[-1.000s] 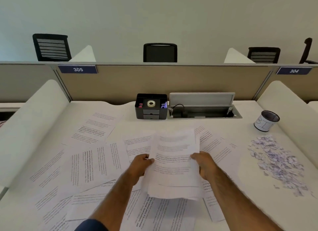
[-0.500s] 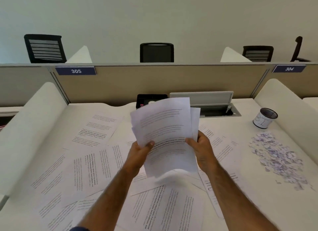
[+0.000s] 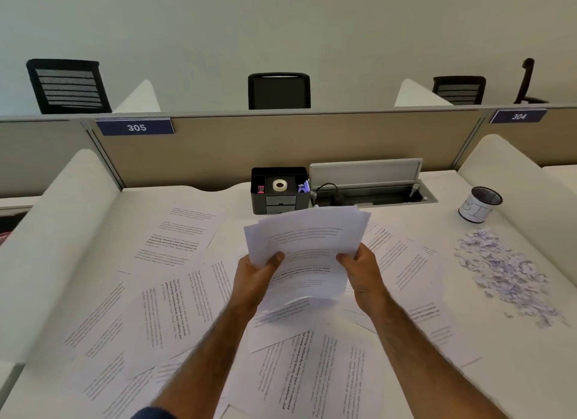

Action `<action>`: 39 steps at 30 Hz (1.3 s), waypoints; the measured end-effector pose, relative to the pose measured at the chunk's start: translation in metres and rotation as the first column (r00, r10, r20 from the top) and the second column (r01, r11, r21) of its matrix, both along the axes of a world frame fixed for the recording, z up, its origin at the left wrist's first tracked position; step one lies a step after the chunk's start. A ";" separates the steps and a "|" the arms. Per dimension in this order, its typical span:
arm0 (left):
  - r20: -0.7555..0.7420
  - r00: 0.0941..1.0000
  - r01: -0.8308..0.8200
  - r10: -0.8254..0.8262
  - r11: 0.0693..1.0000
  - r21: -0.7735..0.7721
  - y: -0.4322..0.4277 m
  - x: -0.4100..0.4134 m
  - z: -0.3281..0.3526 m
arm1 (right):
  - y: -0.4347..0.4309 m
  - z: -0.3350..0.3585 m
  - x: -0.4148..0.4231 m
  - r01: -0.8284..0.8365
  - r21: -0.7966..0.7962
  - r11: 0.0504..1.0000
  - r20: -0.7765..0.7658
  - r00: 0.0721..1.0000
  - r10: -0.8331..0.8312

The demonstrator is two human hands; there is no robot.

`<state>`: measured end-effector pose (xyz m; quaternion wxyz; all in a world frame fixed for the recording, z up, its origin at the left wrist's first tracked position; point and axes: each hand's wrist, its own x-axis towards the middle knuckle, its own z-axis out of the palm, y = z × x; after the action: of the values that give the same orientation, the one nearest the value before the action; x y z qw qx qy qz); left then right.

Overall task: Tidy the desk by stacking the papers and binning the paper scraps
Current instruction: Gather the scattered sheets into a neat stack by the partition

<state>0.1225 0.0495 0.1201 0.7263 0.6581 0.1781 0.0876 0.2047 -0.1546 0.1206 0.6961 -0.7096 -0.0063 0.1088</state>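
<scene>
Plain pale wall [image 3: 281, 19] behind. Beige partition [image 3: 281, 143] along the back of the white desk [image 3: 421, 222], carrying the blue 305 plate [image 3: 135, 127] and 304 plate [image 3: 518, 116]. Beyond it are black chairs: left chair [image 3: 67, 86], middle chair [image 3: 278, 90], right chair [image 3: 459, 90]. Curved white left divider [image 3: 46, 231] and right divider [image 3: 524, 193]. Cable hatch [image 3: 365, 172] lid up. Light is soft and even.

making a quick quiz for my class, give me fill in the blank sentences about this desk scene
The left hand and the right hand both grip a bundle of ____.
The paper scraps lie on the ____ side of the desk.
The black organiser holds a white roll of ____.
Missing words: papers; right; tape.
</scene>
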 end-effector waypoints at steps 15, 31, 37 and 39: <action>-0.098 0.995 0.033 -0.026 0.997 0.071 0.000 -0.005 -0.036 | 0.013 -0.015 -0.014 -0.053 -0.133 0.990 -0.100 0.994 0.040; -0.269 0.963 0.065 -0.014 0.981 0.182 -0.142 0.092 -0.051 | -0.117 -0.033 0.078 0.078 -0.542 0.836 -0.097 0.983 -0.155; -0.391 0.920 0.161 0.016 0.895 0.416 -0.205 0.122 -0.078 | -0.174 -0.065 0.124 -0.072 -0.765 0.640 -0.153 0.986 -0.072; -0.436 0.898 0.216 0.054 0.810 0.546 -0.215 0.126 -0.087 | -0.185 -0.068 0.132 -0.099 -0.839 0.536 -0.143 0.989 -0.041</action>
<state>0.2485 -0.1660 0.0328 0.4353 0.8579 0.2698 -0.0420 0.3363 -0.3401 0.0528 0.2648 -0.9468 0.0857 0.1613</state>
